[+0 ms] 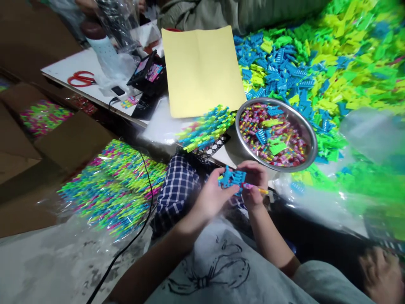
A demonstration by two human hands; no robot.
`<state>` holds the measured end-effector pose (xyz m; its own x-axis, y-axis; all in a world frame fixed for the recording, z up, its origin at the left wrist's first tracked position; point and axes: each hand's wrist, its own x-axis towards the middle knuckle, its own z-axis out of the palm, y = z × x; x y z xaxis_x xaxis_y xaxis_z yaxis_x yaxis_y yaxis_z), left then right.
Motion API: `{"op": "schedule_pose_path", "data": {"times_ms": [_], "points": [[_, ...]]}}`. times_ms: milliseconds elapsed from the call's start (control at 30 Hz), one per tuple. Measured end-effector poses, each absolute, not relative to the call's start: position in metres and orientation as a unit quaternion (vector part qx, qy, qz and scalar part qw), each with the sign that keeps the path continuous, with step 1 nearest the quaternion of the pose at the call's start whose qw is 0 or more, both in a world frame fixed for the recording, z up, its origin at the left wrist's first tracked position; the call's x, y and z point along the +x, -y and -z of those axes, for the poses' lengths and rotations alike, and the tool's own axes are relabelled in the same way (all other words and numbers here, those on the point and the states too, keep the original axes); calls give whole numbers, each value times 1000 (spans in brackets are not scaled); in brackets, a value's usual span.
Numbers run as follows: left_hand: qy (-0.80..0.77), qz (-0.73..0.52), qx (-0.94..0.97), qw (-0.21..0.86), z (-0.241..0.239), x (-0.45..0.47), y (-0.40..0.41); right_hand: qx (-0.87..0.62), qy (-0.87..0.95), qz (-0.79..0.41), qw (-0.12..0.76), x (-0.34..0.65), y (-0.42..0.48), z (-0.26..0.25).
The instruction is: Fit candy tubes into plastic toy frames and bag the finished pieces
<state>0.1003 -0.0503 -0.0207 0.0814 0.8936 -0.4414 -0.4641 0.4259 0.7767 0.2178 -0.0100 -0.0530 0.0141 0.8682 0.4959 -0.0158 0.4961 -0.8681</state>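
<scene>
My left hand (212, 195) is closed around a blue slotted plastic piece (234, 178), with the thumb laid along its lower edge. Close against it, my right hand (257, 179) pinches a small pink-and-yellow stick (255, 188), one end touching or nearly touching the blue piece. Its fingers curl behind the blue piece, so part of their grip is hidden. Just beyond my hands stands a steel bowl (311, 126) of small pink-and-yellow wrapped pieces, with a few blue and green plastic parts on top. A bundle of blue and yellow-green sticks (209, 126) lies left of the bowl.
Loose blue, green and yellow plastic parts (341, 59) heap on the right. A yellow sheet (202, 71), red-handled scissors (81, 79) and a bottle (103, 50) are on the table. Bagged colourful sticks (117, 185) lie at left, crossed by a black cable (126, 245).
</scene>
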Motion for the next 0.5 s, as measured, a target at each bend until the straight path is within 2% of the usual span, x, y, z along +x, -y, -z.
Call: {"op": "schedule_pose_path", "data": {"times_ms": [133,233,367,500], "points": [[-515,-526,267,622,27,70,53,-357,721,-398,440,237,9,53],[-550,-519,307,578,30,54,53,-359,794,-369,325,244,11,50],[-543,-531,283,586,31,46,48,-380,818,-315,294,238,10,50],[-425,-567,203,676,42,38,47,-394,776,-391,301,227,4,60]]}}
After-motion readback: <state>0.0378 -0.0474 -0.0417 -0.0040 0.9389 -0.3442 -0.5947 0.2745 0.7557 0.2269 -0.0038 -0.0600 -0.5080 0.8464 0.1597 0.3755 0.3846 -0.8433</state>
